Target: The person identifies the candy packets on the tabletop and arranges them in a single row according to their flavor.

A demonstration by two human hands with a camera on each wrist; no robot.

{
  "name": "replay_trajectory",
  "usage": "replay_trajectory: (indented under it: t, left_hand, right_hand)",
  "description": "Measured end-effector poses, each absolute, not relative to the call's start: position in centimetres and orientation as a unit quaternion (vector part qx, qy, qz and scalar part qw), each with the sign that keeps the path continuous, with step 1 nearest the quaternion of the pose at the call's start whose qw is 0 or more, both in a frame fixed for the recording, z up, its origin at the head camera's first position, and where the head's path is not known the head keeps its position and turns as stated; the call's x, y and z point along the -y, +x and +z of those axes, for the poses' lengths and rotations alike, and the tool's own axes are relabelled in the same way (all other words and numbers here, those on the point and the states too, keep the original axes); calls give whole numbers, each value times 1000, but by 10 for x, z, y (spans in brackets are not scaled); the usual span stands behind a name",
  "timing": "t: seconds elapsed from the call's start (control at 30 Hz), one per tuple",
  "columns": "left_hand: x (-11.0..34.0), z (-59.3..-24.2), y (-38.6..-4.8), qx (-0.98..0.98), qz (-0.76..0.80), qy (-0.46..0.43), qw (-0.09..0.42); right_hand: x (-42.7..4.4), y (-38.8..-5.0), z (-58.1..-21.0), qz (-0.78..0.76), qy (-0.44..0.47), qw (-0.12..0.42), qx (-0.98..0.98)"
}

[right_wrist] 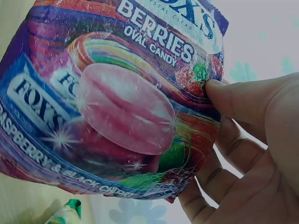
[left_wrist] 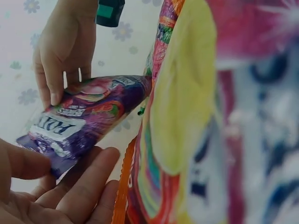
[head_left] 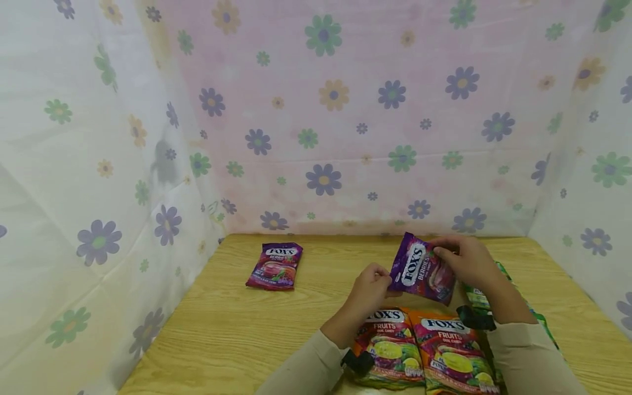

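Observation:
A purple Fox's Berries candy bag (head_left: 423, 269) is held tilted above the table between both hands. My left hand (head_left: 367, 293) pinches its top corner between thumb and fingers. On the opposite side, my right hand (head_left: 466, 263) grips the edge, thumb on the printed front, as the right wrist view shows with the bag (right_wrist: 121, 107) up close. Below the hands, two orange Fox's Fruits candy bags (head_left: 387, 351) (head_left: 451, 354) lie side by side. Green bags (head_left: 476, 298) lie partly hidden under the right forearm.
Another purple Berries bag (head_left: 275, 267) lies alone at the back left of the wooden table (head_left: 222, 334). Flower-printed cloth (head_left: 355, 137) walls stand behind the table and at both sides.

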State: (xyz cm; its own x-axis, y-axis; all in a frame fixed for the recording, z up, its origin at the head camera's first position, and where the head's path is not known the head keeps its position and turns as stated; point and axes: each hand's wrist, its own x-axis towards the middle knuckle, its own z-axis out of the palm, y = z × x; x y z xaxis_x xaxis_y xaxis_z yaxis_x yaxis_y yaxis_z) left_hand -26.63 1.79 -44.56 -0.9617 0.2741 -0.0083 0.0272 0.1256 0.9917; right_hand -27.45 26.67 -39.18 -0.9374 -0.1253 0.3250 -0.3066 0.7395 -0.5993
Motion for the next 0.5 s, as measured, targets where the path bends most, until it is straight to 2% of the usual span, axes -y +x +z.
replay_trajectory:
  t: [0.27, 0.5]
  left_hand:
    - [-13, -447, -273, -699, 703, 104, 83]
    - [-10, -449, -277, -669, 732, 95, 86]
  right_hand:
    - [-264, -269, -379, 382, 129, 125, 906]
    - [-258, -266, -372, 418, 102, 124, 894]
